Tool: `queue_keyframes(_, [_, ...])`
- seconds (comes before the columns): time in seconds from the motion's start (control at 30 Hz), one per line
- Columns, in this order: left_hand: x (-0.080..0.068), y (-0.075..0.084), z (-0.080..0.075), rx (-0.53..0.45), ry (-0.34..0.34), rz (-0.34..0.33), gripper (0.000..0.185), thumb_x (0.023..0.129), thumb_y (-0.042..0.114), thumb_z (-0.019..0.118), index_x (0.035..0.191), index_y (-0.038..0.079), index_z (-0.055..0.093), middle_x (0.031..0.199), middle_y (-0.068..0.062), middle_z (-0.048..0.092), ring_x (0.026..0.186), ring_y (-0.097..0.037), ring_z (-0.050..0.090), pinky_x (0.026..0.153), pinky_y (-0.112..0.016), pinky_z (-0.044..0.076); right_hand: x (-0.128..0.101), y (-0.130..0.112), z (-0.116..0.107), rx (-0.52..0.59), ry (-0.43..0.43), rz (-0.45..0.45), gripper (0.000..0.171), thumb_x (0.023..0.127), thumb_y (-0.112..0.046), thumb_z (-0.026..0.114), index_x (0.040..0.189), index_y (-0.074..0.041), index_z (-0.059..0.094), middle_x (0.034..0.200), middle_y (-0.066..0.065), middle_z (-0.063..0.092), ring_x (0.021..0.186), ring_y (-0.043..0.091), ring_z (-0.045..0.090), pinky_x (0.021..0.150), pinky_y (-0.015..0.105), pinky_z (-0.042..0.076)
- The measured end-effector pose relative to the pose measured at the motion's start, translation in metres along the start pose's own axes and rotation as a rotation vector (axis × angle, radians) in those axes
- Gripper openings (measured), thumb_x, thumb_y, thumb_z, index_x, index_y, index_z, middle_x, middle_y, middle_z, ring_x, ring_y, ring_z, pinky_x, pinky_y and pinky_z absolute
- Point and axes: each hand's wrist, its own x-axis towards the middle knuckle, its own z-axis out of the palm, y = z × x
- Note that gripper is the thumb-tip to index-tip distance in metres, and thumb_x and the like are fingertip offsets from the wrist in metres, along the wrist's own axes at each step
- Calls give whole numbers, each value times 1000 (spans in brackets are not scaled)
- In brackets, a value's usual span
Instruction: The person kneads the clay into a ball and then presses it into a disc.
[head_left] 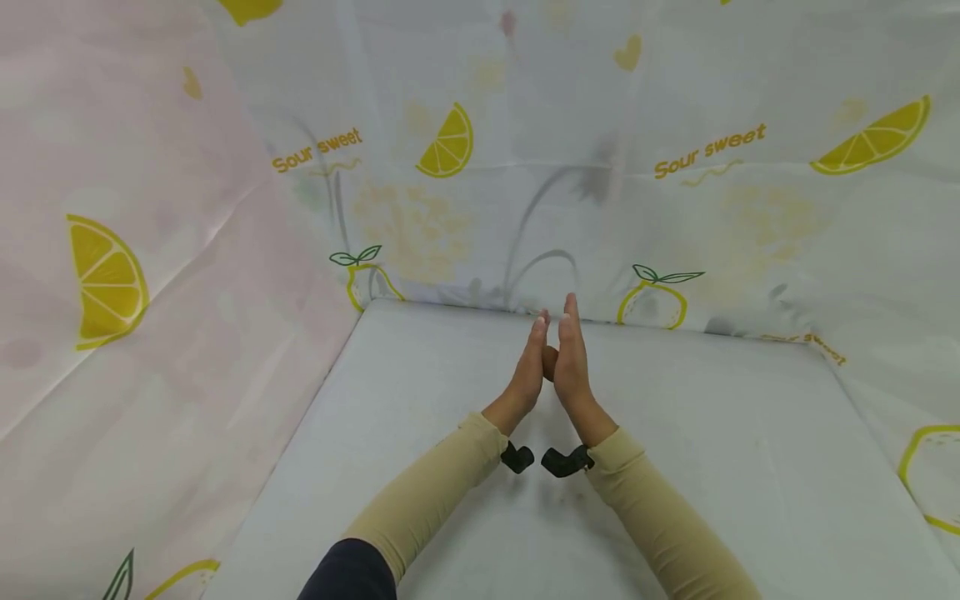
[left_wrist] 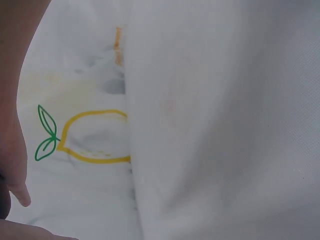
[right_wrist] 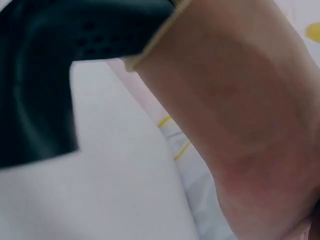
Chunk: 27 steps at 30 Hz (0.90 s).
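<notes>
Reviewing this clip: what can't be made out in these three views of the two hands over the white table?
- Head view: the left hand and right hand stand palm to palm; whether anything lies between the palms is hidden by the hands themselves.
- Left wrist view: only an edge of that hand shows, cut off at the left; the rest is lemon-print cloth.
- Right wrist view: blurred; a black wrist mount and forearm block the fingers.

Sitting at staged recording booth: lemon-print curtain [head_left: 480, 167] hanging round my bare white table [head_left: 675, 433], wrist cameras [head_left: 566, 461] strapped on.
</notes>
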Motion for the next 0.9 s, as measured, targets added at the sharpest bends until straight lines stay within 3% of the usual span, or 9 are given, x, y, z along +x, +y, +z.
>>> queue_keyframes(0.13, [-2, 1, -1, 20, -32, 7, 76, 107, 58, 17, 164, 9, 10, 170, -6, 13, 155, -17, 8, 125, -40, 8, 7, 3, -5, -24, 15, 43, 61, 109, -23, 23, 161, 5, 4, 169, 21, 3, 156, 27, 3, 125, 43, 6])
queue_keyframes(0.43, [-7, 1, -3, 59, -83, 15, 82, 104, 67, 13, 165, 13, 9, 170, 3, 5, 155, -12, 0, 125, -43, 2, 14, 13, -18, -81, 21, 151, 62, 112, -30, 24, 162, 0, 5, 170, 14, 4, 156, 24, 2, 125, 43, 6])
queue_keyframes(0.67, [-4, 6, -2, 37, -26, 38, 80, 104, 66, 13, 165, 14, 13, 170, 2, 10, 156, -18, 7, 125, -42, 8, 2, 25, -15, -68, -54, 126, 60, 112, -26, 21, 161, 4, 3, 169, 17, 1, 156, 24, 1, 125, 39, 5])
queue_keyframes(0.7, [-3, 7, -2, 28, -17, 40, 80, 104, 66, 13, 165, 14, 14, 170, 1, 11, 156, -18, 8, 125, -41, 8, 0, 26, -13, -56, -59, 112, 59, 112, -24, 20, 161, 5, 3, 169, 19, 4, 155, 24, 11, 124, 34, 9])
queue_keyframes(0.77, [-2, 9, -1, 13, -4, 38, 82, 103, 68, 13, 165, 14, 14, 170, 1, 11, 156, -19, 8, 125, -41, 8, -4, 28, -10, -30, -76, 79, 58, 112, -21, 19, 160, 6, 3, 148, 33, 41, 128, 19, 50, 109, 27, 35])
queue_keyframes(0.8, [-2, 10, -1, 6, 4, 36, 83, 102, 68, 13, 165, 14, 14, 170, 1, 11, 156, -19, 8, 125, -42, 8, -6, 29, -9, -13, -87, 66, 57, 112, -20, 19, 160, 6, 3, 127, 39, 51, 105, 15, 59, 95, 23, 42])
queue_keyframes(0.87, [-2, 11, -1, -9, 20, 28, 83, 102, 68, 12, 165, 14, 15, 170, 0, 12, 156, -20, 8, 125, -42, 8, -9, 28, -6, 5, -103, 31, 56, 112, -17, 19, 160, 6, 2, 113, 39, 51, 68, 9, 45, 71, 18, 39])
queue_keyframes(0.9, [-1, 12, -1, -16, 30, 21, 82, 103, 68, 12, 165, 14, 15, 170, -1, 12, 156, -20, 8, 125, -42, 8, -10, 28, -4, 6, -108, 22, 56, 112, -17, 19, 160, 6, 3, 113, 38, 52, 67, 6, 39, 68, 17, 37])
